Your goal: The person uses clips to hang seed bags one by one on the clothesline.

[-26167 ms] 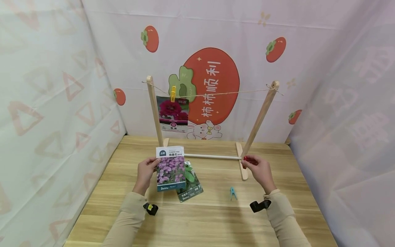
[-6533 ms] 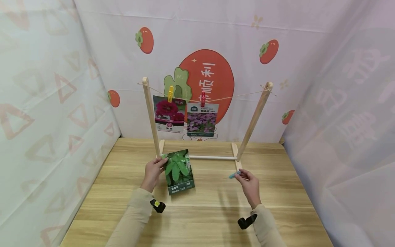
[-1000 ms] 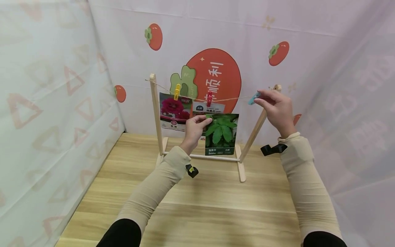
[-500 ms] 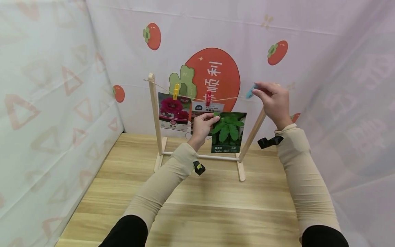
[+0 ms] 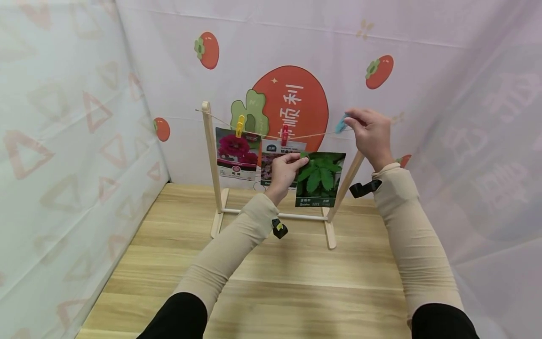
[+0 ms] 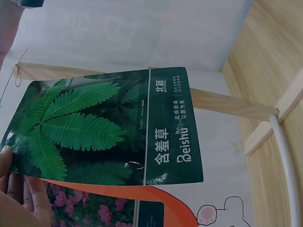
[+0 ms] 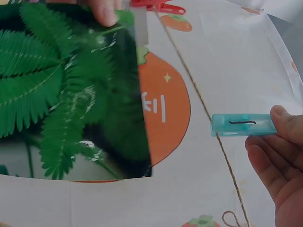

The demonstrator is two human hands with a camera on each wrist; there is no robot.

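Note:
My left hand [image 5: 284, 176] pinches the upper left corner of a seed packet with green fern-like leaves [image 5: 320, 183], holding it upright above the table. In the left wrist view the leafy packet [image 6: 94, 127] faces the camera. My right hand [image 5: 373, 139] pinches a light blue clothespin [image 5: 341, 123] between thumb and fingers, up and right of the packet. In the right wrist view the blue clothespin's tip [image 7: 218, 125] overlaps the twine [image 7: 194, 82], while the leafy packet stays apart from it. The twine's right end lies hidden behind my right hand in the head view.
Wooden posts [image 5: 211, 155] joined by a white rod [image 5: 300, 217] carry the twine. A magenta flower packet [image 5: 237, 165] hangs from a yellow clothespin [image 5: 240, 126]. Beside it, a purple flower packet [image 5: 267, 165] hangs from a red clothespin [image 5: 285, 135], partly behind my left hand.
Earlier my hands held the purple packet and red clothespin; these now hang on the twine. Leafy packet and blue clothespin were lifted. In the last second the packet moved right, the clothespin slightly left and up.

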